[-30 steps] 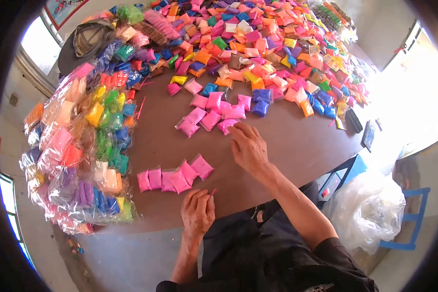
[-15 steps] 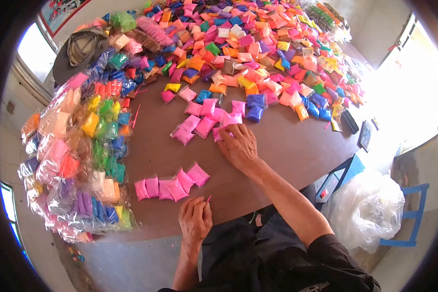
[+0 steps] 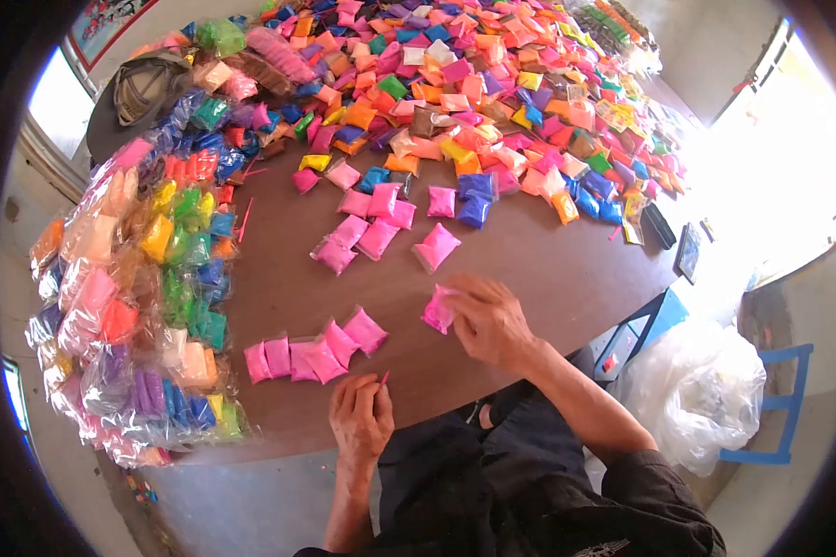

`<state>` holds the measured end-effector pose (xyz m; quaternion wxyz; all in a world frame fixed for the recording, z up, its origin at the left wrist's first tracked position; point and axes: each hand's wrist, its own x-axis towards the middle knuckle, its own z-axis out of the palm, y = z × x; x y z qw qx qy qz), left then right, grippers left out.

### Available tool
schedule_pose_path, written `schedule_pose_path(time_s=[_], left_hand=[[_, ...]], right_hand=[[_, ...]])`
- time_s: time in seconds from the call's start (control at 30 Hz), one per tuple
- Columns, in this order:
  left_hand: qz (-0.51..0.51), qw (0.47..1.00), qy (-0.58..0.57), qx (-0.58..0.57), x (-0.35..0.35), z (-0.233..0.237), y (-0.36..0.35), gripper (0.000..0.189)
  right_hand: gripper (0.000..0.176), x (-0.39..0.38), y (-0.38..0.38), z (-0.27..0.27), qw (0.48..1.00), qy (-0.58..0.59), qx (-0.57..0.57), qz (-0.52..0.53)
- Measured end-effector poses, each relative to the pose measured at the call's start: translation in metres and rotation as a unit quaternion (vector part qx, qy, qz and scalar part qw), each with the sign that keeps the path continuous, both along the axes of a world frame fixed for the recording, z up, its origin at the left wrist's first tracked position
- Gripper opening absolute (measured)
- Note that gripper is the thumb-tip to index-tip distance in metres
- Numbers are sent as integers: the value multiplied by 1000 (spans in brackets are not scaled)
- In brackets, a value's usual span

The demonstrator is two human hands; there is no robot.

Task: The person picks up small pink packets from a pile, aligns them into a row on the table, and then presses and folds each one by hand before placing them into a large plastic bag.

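Observation:
My right hand pinches a small pink packet by its edge, a little above the table; the fingers are slightly blurred. My left hand is closed near the table's front edge, with the tip of a thin pink stick poking out between thumb and fingers. Just beyond it lies an overlapping row of several pink packets. Farther back sits a loose cluster of pink packets. Apart from that cluster, one pink packet rests beyond my right hand.
A large heap of small coloured packets covers the back of the brown table. Clear bags of packets line the left side, with a cap behind. At right are a phone, a plastic bag and a blue chair.
My right hand has drawn back toward me from the pink cluster, bringing one pink packet with it. My left hand still holds the stick near the row.

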<state>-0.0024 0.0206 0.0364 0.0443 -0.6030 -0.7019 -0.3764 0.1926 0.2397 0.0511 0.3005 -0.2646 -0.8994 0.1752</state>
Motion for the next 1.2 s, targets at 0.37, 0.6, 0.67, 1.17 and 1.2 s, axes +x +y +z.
schedule_pose_path(time_s=[0.37, 0.6, 0.67, 1.17, 1.2], left_hand=[[-6, 1000, -4, 12, -3, 0, 0, 12], [3, 1000, -15, 7, -3, -2, -2, 15], [2, 1000, -16, 2, -4, -4, -2, 16], [3, 1000, -15, -14, -1, 2, 0, 14], [3, 1000, -16, -17, -1, 2, 0, 14]], right_hand=[[46, -37, 78, 9, 992, -116, 57, 6], [34, 36, 46, 8, 981, -149, 73, -101], [33, 54, 22, 8, 977, -157, 53, -135], [66, 88, -35, 15, 977, -214, 2, -25], [65, 87, -35, 14, 976, -216, -1, -29]])
